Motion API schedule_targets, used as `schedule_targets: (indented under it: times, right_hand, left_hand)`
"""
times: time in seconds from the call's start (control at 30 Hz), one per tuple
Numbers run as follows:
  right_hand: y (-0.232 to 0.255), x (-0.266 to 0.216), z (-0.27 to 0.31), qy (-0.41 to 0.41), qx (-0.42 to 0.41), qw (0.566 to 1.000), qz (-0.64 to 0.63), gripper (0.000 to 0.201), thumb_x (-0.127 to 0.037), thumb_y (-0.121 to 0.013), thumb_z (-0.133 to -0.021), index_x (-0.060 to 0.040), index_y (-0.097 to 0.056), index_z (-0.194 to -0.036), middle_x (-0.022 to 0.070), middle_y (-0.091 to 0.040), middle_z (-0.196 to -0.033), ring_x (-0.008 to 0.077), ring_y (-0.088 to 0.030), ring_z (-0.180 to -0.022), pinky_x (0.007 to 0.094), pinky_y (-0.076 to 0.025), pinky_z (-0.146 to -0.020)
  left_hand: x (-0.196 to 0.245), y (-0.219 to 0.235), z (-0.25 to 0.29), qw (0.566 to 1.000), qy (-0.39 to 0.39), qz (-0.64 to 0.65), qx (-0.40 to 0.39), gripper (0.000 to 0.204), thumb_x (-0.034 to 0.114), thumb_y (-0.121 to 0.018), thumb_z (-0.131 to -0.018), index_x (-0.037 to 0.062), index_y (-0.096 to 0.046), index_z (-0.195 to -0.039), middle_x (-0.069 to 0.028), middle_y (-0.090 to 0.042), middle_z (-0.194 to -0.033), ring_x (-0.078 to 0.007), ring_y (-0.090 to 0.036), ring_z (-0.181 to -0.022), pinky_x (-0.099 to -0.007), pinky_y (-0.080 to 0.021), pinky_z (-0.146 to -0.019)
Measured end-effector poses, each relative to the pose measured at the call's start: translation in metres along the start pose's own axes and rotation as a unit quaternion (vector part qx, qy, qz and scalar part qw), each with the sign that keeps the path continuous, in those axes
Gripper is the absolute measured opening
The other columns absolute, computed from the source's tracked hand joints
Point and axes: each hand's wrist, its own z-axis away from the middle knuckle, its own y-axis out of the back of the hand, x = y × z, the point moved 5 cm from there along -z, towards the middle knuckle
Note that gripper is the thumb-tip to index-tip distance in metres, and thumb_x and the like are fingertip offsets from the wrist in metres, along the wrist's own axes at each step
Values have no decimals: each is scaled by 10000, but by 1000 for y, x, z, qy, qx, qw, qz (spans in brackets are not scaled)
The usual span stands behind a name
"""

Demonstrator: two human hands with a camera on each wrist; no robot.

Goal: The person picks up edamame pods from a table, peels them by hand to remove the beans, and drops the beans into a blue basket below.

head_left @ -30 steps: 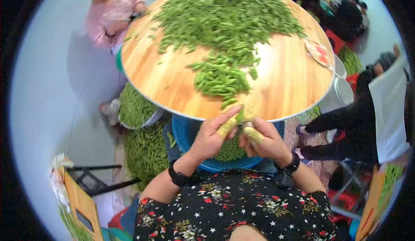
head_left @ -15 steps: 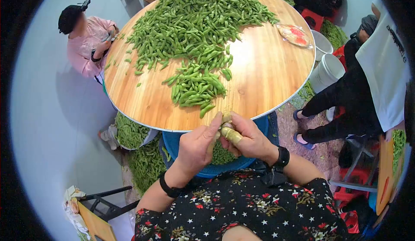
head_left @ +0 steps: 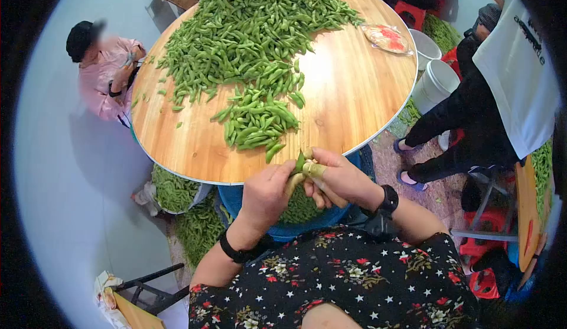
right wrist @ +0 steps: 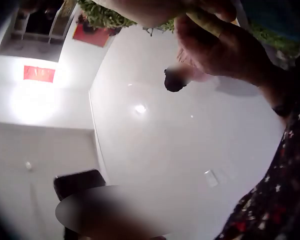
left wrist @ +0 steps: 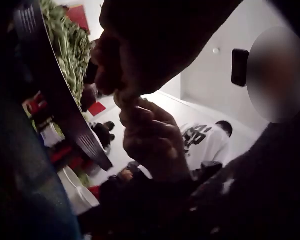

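Both hands meet just past the near edge of the round wooden table (head_left: 348,87). A green soybean pod (head_left: 300,161) stands up between their fingertips. My left hand (head_left: 264,192) pinches it from the left, and my right hand (head_left: 339,178) pinches it from the right. Yellowish coverings wrap the thumbs. Under the hands is a blue tub (head_left: 229,198) with green beans (head_left: 301,208) in it. A small cluster of pods (head_left: 260,122) lies on the table ahead of the hands, joined to a large heap (head_left: 236,34). In the left wrist view the hands are dark.
A packaged item (head_left: 387,38) lies at the table's right. White buckets (head_left: 436,84) stand beyond that edge. A person in pink (head_left: 106,75) sits at the left; another in black trousers (head_left: 466,128) is at the right. A sack of pods (head_left: 171,190) stands below left.
The head view has shifted, so the table sits farther left and lower. The hands stay together at the table edge; the pod between them shows more clearly now than half a second ago.
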Motion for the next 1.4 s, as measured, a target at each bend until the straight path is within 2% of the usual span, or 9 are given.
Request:
schedule_targets:
  times: [0.2, 0.37, 0.43, 0.67, 0.77, 0.83, 1.27, 1.33, 1.4]
  right_hand:
    - [-3, -5, 6, 42, 31, 996, 71, 136, -165, -419, -963, -55, -491, -998, 57, -568, -712, 132, -564, -477, 264, -439, -390]
    - [9, -1, 2, 70, 45, 983, 164, 126, -152, -448, -952, -38, -486, -989, 84, -578, -721, 145, -592, -539, 310, -453, -450]
    - [9, -14, 4, 314, 85, 857, 400, 156, -171, -497, -942, -21, -484, -981, 110, -574, -730, 175, -623, -660, 363, -476, -563]
    - [2, -12, 7, 220, 60, 905, 358, 328, -228, -665, -859, -4, -512, -1043, 90, -540, -739, 136, -581, -650, 341, -473, -598]
    - [5, -3, 0, 272, 148, 926, 217, 378, -271, -705, -839, -14, -504, -1029, 73, -586, -782, 143, -592, -703, 334, -491, -629]
    - [3, 6, -5, 171, 85, 981, 41, 331, -239, -704, -848, -34, -515, -1028, 45, -585, -808, 101, -586, -682, 269, -488, -575]
    - [10, 12, -10, 94, 40, 994, -32, 202, -179, -658, -874, -61, -531, -978, -6, -542, -708, 72, -491, -528, 238, -391, -453]
    - [14, -2, -6, 290, 103, 935, 178, 174, -127, -658, -838, -38, -539, -928, 36, -536, -736, 156, -543, -631, 310, -445, -558]
    - [15, -7, -5, 326, 105, 907, 246, 169, -104, -654, -811, -28, -541, -910, 72, -536, -762, 210, -552, -686, 339, -448, -602]
  left_hand:
    - [12, -9, 0, 998, -19, -46, 27, 239, 66, -623, -819, -1, -588, -1046, -177, -625, -779, -334, -632, -666, -363, -500, -578]
    - [-17, -21, 9, 954, 219, 204, 18, 201, 49, -566, -856, -11, -576, -1047, -143, -627, -747, -284, -644, -670, -317, -497, -597]
    - [-10, -17, 7, 953, 224, 199, 28, 182, 48, -564, -864, -2, -586, -1038, -138, -633, -772, -266, -642, -681, -312, -493, -603]
    - [0, -6, 4, 984, 106, 38, 136, 184, 1, -604, -819, 26, -613, -1001, -116, -608, -852, -227, -627, -748, -313, -488, -616]
    - [2, -11, 10, 977, 134, 90, 139, 140, 36, -610, -871, -11, -603, -1003, -81, -607, -884, -147, -606, -797, -256, -483, -702]
    - [2, -14, 12, 974, 145, 106, 139, 144, 23, -616, -864, -14, -602, -1003, -82, -613, -887, -144, -608, -795, -254, -485, -706]
    - [8, -10, 16, 986, 82, 111, 94, 219, -15, -652, -834, -17, -599, -1047, -91, -657, -928, -134, -631, -810, -254, -513, -717]
    - [7, -6, 17, 970, 147, 177, 75, 221, 4, -667, -821, -6, -612, -1035, -111, -661, -909, -168, -650, -785, -263, -521, -706]
    - [5, -5, 17, 946, 211, 240, 56, 223, 24, -683, -808, 5, -625, -1022, -131, -665, -889, -202, -670, -760, -272, -528, -696]
